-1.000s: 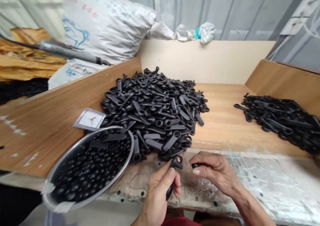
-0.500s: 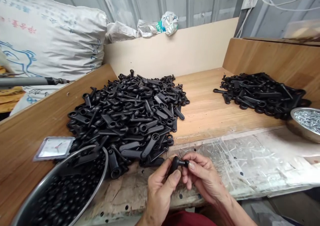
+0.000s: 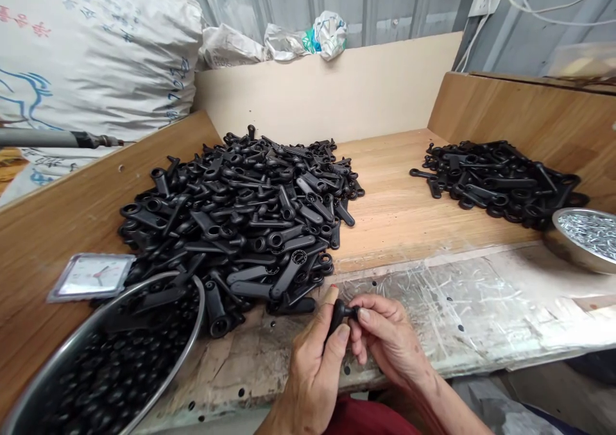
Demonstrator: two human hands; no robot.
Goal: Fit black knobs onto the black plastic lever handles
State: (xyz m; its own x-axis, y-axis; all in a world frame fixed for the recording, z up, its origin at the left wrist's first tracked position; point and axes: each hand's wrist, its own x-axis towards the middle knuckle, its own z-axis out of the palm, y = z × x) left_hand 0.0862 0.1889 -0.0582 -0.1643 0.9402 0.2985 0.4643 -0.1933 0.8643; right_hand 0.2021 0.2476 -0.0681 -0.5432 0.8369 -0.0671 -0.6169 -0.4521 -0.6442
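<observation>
Near the bench's front edge, my left hand (image 3: 315, 364) is wrapped round a black plastic crank handle (image 3: 338, 314). A stub sticks out of the handle to the right, and my right hand (image 3: 389, 332) pinches its dark tip between thumb and fingers. Beyond my hands lies a large heap of similar black handles (image 3: 250, 197). At the lower left, a metal bowl (image 3: 198, 319) holds small round black parts, with a few handles lying over its far rim.
A smaller pile of black parts (image 3: 500, 178) lies at the right, beside a steel bowl of screws (image 3: 577, 255). A square clock (image 3: 94, 276) rests near the left board. A grey tool (image 3: 48, 138) juts in from the left, before a white sack (image 3: 110, 50).
The view has shifted slightly. Both hands keep the handle between them, and the left hand's fingers have straightened a little behind it.
</observation>
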